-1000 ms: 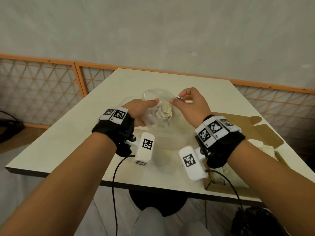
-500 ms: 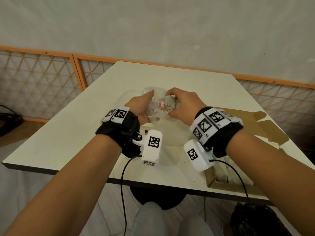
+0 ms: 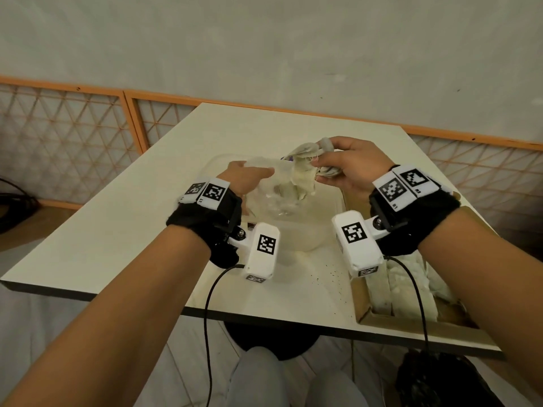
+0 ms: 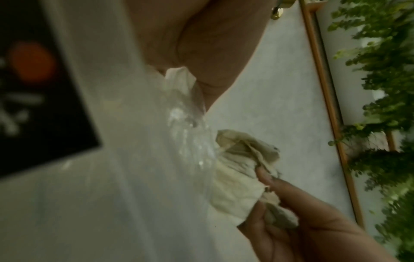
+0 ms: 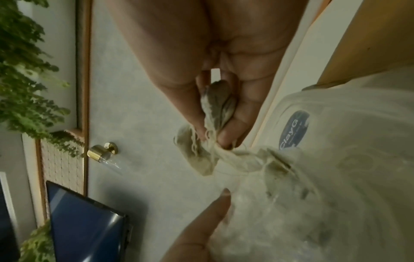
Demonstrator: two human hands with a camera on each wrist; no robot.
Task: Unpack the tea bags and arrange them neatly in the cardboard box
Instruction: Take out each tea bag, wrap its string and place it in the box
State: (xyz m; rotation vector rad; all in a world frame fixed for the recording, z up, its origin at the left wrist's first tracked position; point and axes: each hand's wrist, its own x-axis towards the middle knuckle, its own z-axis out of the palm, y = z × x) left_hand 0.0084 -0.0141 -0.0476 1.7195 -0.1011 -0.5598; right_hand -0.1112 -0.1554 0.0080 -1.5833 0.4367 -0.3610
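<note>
A clear plastic bag (image 3: 274,198) with pale tea bags inside is held above the cream table (image 3: 123,230). My left hand (image 3: 246,177) pinches the bag's upper edge (image 4: 179,79). My right hand (image 3: 346,165) grips a bunch of tea bags (image 3: 305,171) with trailing strings, drawn partly out of the bag's mouth; the bunch (image 5: 215,113) shows between the fingers (image 5: 230,131) in the right wrist view and again (image 4: 244,179) in the left wrist view. The brown cardboard box (image 3: 411,321) lies at the right front of the table, holding several tea bags (image 3: 393,283), partly hidden by my right forearm.
A clear plastic tub (image 5: 336,109) with a blue label sits on the table under the bag. Dark tea specks (image 3: 332,277) dot the table beside the box. An orange-framed lattice fence (image 3: 67,142) runs behind and left of the table. A black object (image 3: 440,383) sits on the floor.
My right hand has pulled up and to the right, drawing a bunch of tea bags out of the plastic bag. The left hand keeps its hold on the bag's edge.
</note>
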